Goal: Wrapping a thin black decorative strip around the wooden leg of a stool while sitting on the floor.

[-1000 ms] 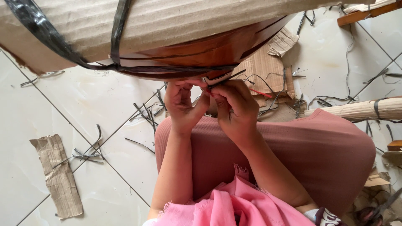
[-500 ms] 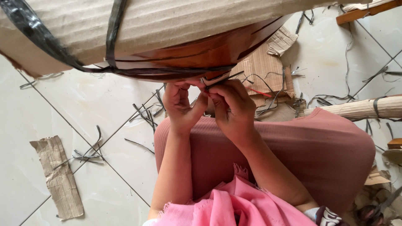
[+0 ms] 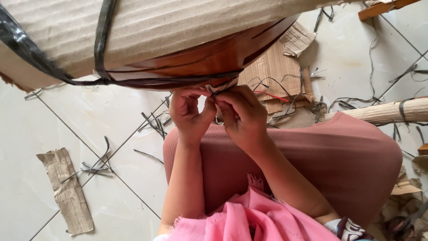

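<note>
White tiled floor (image 3: 89, 116) lies littered with scraps; I see my left hand (image 3: 189, 111) and right hand (image 3: 243, 116), fingers pinched together on the black plastic strap (image 3: 178, 81), evidently tightening it round the cardboard-wrapped brown wooden piece (image 3: 178, 31).

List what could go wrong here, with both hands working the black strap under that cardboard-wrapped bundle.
The black strap is pinched at the fingertips of the left hand and right hand; it could slip or cut into skin. The cardboard-wrapped bundle looms above both hands and might sag onto them. Loose strap scraps litter the tiled floor.
</note>
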